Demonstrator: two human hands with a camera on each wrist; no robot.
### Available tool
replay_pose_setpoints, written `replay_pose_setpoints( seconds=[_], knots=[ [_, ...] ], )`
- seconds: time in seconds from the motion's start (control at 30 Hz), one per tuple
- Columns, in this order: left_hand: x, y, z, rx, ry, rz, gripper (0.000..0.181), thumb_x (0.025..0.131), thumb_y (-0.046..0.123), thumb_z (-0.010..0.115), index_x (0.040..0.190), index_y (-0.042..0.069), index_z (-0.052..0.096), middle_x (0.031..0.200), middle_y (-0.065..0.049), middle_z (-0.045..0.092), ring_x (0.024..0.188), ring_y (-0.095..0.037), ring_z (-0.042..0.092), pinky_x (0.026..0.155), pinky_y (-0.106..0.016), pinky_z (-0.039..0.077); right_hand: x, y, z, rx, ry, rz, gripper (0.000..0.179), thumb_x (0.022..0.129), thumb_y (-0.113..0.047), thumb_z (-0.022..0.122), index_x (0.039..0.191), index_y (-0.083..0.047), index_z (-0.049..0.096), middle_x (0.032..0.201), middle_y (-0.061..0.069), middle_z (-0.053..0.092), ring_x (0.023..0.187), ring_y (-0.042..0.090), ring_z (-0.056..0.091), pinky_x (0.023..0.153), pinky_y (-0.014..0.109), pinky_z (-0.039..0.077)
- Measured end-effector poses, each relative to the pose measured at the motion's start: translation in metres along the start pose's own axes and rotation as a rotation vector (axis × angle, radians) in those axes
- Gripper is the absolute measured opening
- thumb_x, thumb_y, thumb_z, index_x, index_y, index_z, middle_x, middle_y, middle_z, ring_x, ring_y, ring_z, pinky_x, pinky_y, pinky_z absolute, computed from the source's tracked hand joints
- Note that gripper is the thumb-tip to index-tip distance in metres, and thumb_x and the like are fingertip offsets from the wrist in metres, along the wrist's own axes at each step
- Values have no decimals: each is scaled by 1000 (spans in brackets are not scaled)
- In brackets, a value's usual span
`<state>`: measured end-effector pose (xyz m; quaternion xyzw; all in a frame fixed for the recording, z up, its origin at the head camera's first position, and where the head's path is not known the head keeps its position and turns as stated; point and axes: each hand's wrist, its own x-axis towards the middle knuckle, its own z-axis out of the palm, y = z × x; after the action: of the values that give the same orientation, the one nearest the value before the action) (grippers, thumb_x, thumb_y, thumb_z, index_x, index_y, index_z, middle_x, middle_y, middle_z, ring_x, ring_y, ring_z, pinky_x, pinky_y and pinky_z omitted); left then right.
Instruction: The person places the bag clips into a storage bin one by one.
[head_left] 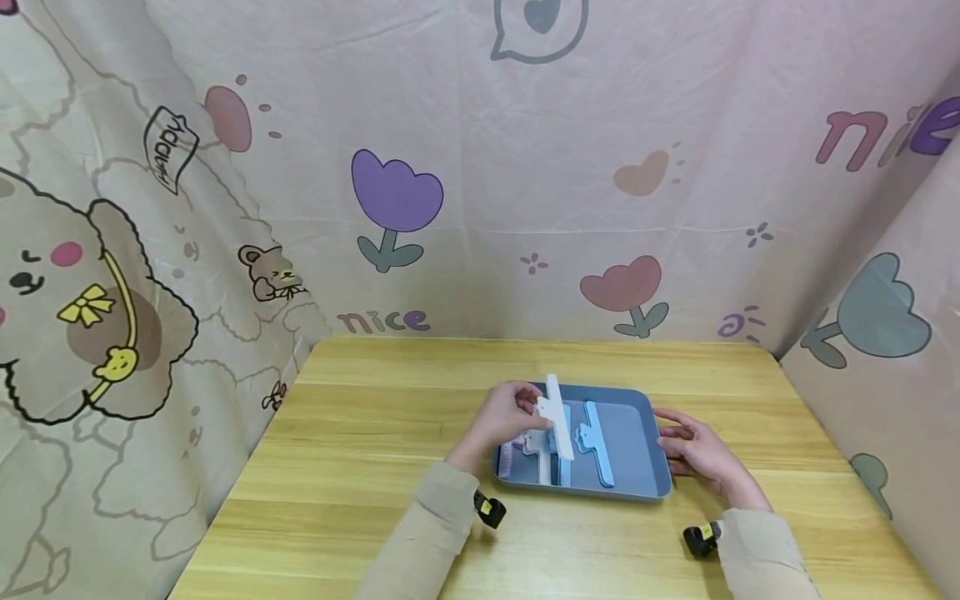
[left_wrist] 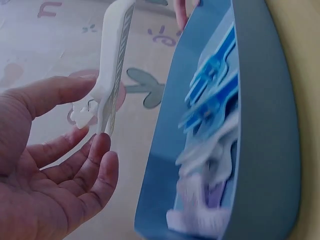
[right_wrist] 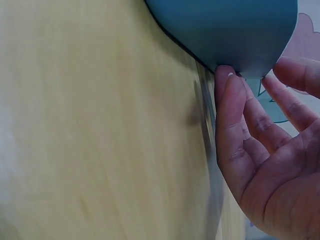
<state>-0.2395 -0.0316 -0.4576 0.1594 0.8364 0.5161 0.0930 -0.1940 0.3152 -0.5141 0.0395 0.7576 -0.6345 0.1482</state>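
My left hand (head_left: 506, 414) pinches a white bag clip (head_left: 555, 417) between thumb and fingers, above the left part of a grey-blue tray (head_left: 633, 450). Seen from the left wrist, the clip (left_wrist: 112, 55) stands upright with its ridged jaw edge facing the tray. Lying in the tray are a light blue clip (head_left: 597, 446), a second blue clip (head_left: 564, 475) partly hidden under the raised one, another white clip (head_left: 543, 471) and a purple clip (head_left: 505, 460) at the left end. My right hand (head_left: 697, 450) holds the tray's right end, fingertips against its outer wall (right_wrist: 240, 40).
The tray stands on a wooden table (head_left: 375, 442). Behind it hangs a printed cloth (head_left: 487, 183), with more cloth at both sides. Black wrist cameras (head_left: 491, 508) are strapped at both sleeves.
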Motion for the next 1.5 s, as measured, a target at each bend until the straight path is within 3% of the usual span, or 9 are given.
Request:
replay_pose_setpoints(
  seconds=[0.37,0.93,1.23,1.5],
  knots=[
    [8,16,35,21,-44,16,37,76,19,86,106,10,67,88,3,61,77,-11,56,67,-24,51,-3,-4,0,35,-13,-8,65,99,-6,55,154,-3,21,142,36,36,96,23,65,74,42,57],
    [17,12,75,119,-52,-12,38,71,15,89,102,9,68,85,6,60,72,-5,53,64,-21,48,-1,-2,1,35,-1,-2,63,99,-5,55,154,-2,24,139,35,40,93,21,65,72,41,58],
    [18,15,81,170,-60,-49,38,71,17,89,103,11,70,91,7,61,75,-6,53,65,-22,48,-2,-2,2,26,-9,3,63,99,-6,54,154,-3,23,137,34,40,93,22,66,72,40,57],
    [23,12,85,221,-68,-36,37,71,18,90,102,11,70,92,5,61,79,-8,53,69,-24,49,-3,-2,2,22,-9,6,63,99,-7,55,154,-3,23,137,34,40,94,23,66,72,39,57]
  ],
)
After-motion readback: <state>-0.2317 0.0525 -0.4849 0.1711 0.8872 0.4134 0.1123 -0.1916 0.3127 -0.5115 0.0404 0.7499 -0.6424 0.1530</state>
